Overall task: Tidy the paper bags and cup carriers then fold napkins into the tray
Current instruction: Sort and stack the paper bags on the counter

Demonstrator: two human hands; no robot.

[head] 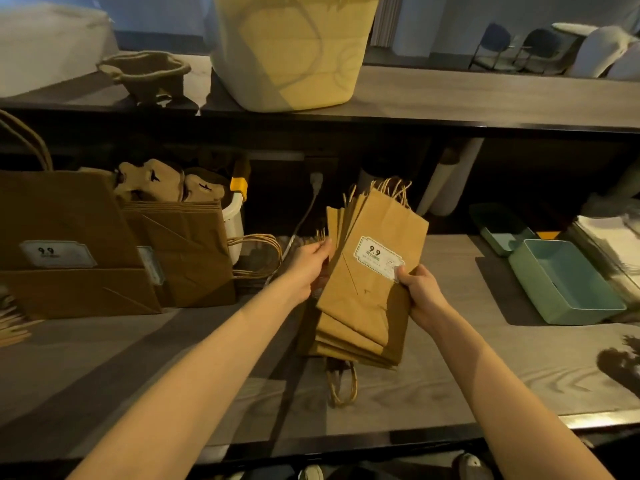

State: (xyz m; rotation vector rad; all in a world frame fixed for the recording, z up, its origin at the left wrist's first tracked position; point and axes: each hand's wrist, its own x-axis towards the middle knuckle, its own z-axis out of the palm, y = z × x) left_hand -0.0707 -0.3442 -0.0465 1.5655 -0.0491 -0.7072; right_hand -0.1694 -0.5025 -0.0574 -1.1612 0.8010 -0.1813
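Bags (367, 271) held between left hand (308, 268) and right hand (420, 292).

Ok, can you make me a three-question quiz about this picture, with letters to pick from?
1. Where is the tub?
A. top shelf
B. floor
C. in the tray

2. What colour is the tray?
A. red
B. green
C. black

3. What are both hands doing?
A. hanging idle
B. holding the bags
C. folding napkins

Answers:
1 A, it stands on the upper shelf.
2 B, its walls are green.
3 B, the left hand and right hand grip the stack's sides.
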